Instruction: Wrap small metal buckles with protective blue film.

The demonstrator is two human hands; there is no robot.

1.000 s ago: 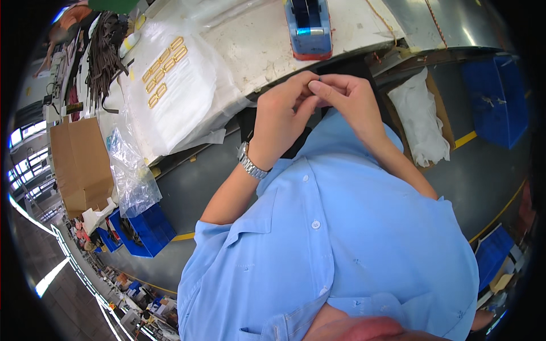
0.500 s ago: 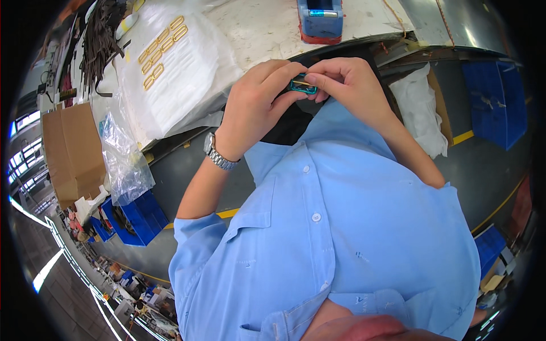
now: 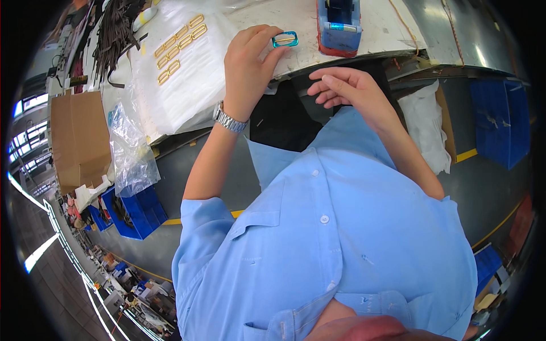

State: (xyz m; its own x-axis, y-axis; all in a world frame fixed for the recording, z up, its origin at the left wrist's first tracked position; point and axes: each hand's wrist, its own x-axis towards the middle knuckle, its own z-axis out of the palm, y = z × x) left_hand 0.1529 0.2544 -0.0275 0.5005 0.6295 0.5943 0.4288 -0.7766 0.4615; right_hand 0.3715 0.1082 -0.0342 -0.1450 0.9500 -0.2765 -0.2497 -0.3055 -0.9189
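Observation:
My left hand pinches a small rectangular buckle between thumb and fingers, over the front part of the worktable. The buckle's frame looks teal, and a gold-coloured bar crosses its middle. Off to the right, just in front of the table edge, my right hand holds nothing, its fingers loosely bent and apart. Left of my left hand, several gold buckles lie in rows on a white sheet.
A blue tape dispenser with a red base stands near the table edge. Dark straps are heaped at the far left. A cardboard sheet and clear plastic bag hang by the table's left side. Blue bins stand on the floor.
My hands have separated. The left has moved forward over the table with the buckle, while the right has let go of it and opened lower down.

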